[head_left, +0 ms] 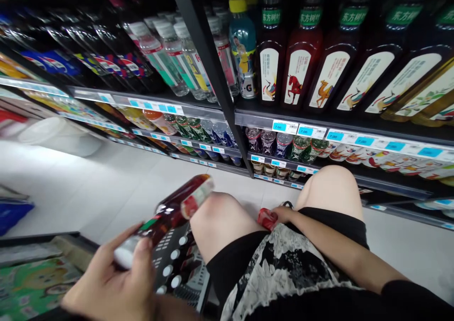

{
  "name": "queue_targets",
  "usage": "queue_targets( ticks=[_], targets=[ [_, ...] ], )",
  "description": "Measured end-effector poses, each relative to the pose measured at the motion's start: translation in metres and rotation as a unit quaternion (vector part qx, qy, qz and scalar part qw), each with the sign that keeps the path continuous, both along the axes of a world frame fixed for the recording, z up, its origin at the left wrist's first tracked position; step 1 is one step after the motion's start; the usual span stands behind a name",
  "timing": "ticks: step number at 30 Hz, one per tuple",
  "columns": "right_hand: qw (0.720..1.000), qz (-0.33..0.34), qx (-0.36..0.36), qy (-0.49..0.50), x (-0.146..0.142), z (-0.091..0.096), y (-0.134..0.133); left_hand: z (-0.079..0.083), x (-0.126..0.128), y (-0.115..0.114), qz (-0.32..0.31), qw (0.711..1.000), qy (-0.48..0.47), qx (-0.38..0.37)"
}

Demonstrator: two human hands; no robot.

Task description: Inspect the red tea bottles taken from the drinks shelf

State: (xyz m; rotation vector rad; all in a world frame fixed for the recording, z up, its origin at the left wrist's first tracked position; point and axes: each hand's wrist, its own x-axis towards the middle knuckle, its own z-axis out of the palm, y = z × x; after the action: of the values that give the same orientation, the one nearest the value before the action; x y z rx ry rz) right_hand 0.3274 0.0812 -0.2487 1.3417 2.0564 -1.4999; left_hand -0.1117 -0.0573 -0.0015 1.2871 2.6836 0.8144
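Note:
My left hand (109,283) is closed around a dark red drink bottle (166,214) with a white cap, held on its side above a basket of capped bottles (177,264). My right hand (282,213) reaches down between my knees and grips a small red object (266,218) near the floor; most of its fingers are hidden. I am squatting in front of store shelves (319,122) stocked with drinks.
Dark bottles with animal labels (301,61) fill the upper right shelf, water and cola bottles (170,56) the upper left. Lower shelves hold small bottles and cans. A pale tiled floor (106,184) stretches left. A blue item (14,212) and a printed carton (31,283) lie at left.

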Motion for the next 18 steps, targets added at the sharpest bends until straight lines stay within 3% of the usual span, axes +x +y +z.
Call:
queue_targets(
  ticks=[1,3,5,6,7,9,10,11,13,18],
  targets=[
    [0.996,-0.061,-0.017,0.059,-0.004,0.001,-0.001,0.010,0.031,0.025,-0.036,0.996,0.009,0.077],
    [0.965,-0.188,-0.061,0.173,-0.009,0.006,0.001,0.016,0.098,0.078,-0.155,0.979,-0.084,0.105],
    [0.910,-0.283,-0.144,0.268,-0.006,0.014,0.006,0.003,0.161,0.122,-0.298,0.921,-0.240,0.077],
    [0.871,-0.321,-0.207,0.308,-0.002,0.019,0.008,-0.009,0.187,0.137,-0.333,0.896,-0.291,0.043],
    [0.812,-0.375,-0.281,0.347,0.004,0.024,0.010,-0.023,0.209,0.149,-0.372,0.880,-0.294,-0.008],
    [0.671,-0.487,-0.405,0.386,0.017,0.035,0.012,-0.050,0.236,0.160,-0.393,0.888,-0.224,-0.083],
    [0.622,-0.528,-0.434,0.381,0.021,0.039,0.013,-0.062,0.242,0.162,-0.386,0.895,-0.199,-0.103],
    [0.607,-0.549,-0.441,0.367,0.024,0.042,0.014,-0.071,0.242,0.164,-0.369,0.905,-0.178,-0.114],
    [0.624,-0.539,-0.445,0.350,0.022,0.043,0.016,-0.082,0.233,0.169,-0.328,0.922,-0.164,-0.125],
    [0.730,-0.433,-0.429,0.308,-0.001,0.023,0.017,-0.095,0.209,0.185,-0.253,0.942,-0.144,-0.169]
  ],
)
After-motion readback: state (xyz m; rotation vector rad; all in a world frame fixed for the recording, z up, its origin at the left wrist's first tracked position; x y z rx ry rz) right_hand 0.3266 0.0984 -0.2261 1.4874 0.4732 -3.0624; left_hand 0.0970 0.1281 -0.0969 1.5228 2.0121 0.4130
